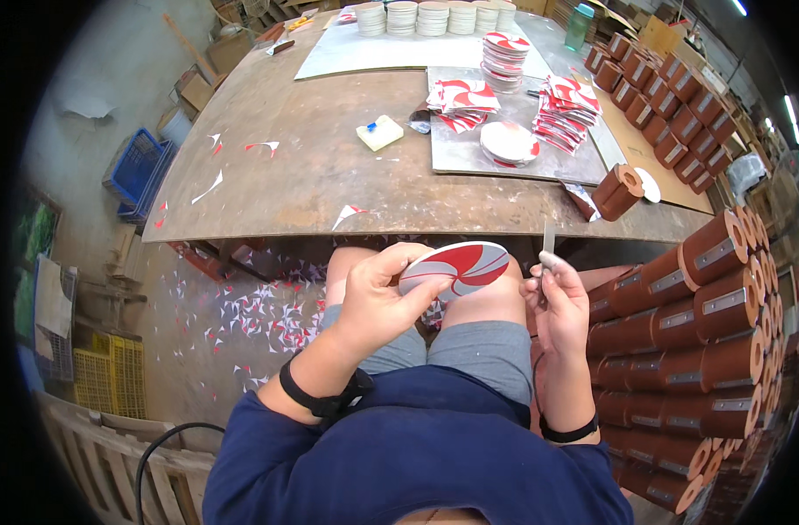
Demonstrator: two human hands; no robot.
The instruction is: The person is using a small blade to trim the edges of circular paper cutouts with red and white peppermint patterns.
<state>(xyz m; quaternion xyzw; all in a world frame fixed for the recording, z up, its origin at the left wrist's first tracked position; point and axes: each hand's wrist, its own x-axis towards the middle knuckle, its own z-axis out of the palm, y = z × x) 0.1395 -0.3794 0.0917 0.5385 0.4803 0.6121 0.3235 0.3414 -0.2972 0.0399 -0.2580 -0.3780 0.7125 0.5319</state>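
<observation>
My left hand (377, 293) grips a round disc (460, 269) by its left edge, thumb on its face. A red and pale grey swirl covers that face, and the disc is tilted up over my lap. To its right, apart from the disc, my right hand (560, 297) is closed round a slim knife (549, 238) with its flat blade pointing up. The knife's handle is mostly hidden by my fingers. On the table ahead lie stacks of square red and white swirl sheets (463, 98), a stack of swirl discs (505, 59) and a white-topped disc pile (509, 142).
The wooden table (268, 192) holds a yellowish pad (380, 133) and pale disc stacks (402, 17) at the back. Brown cylinders (718, 245) are piled high close by my right arm. Red and white scraps (277, 315) litter the floor. A blue crate (141, 171) stands left.
</observation>
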